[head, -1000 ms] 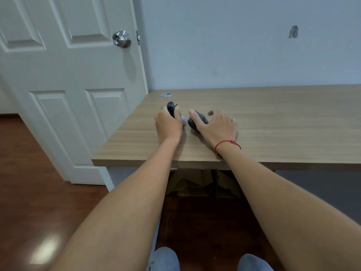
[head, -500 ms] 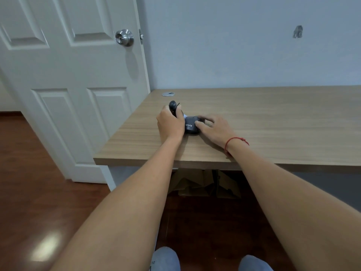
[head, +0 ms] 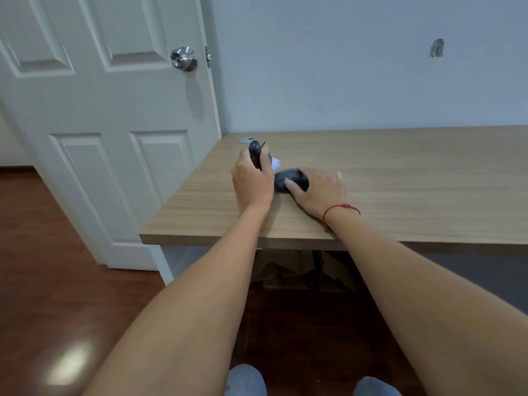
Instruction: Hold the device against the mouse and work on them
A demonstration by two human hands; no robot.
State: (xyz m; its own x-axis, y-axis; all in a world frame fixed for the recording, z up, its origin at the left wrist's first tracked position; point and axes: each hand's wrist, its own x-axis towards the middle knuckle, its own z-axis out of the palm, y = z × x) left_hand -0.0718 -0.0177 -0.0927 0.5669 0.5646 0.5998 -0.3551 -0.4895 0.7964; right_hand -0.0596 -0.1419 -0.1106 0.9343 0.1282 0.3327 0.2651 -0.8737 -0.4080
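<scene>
My left hand (head: 253, 181) grips a dark upright gadget (head: 255, 151); my right hand (head: 320, 187) holds a dark rounded device (head: 289, 177) on the desk (head: 414, 172)

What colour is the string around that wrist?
Red. The string on the right wrist shows best in the head view.

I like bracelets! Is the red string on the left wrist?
No, the red string circles the wrist of the right hand.
</scene>
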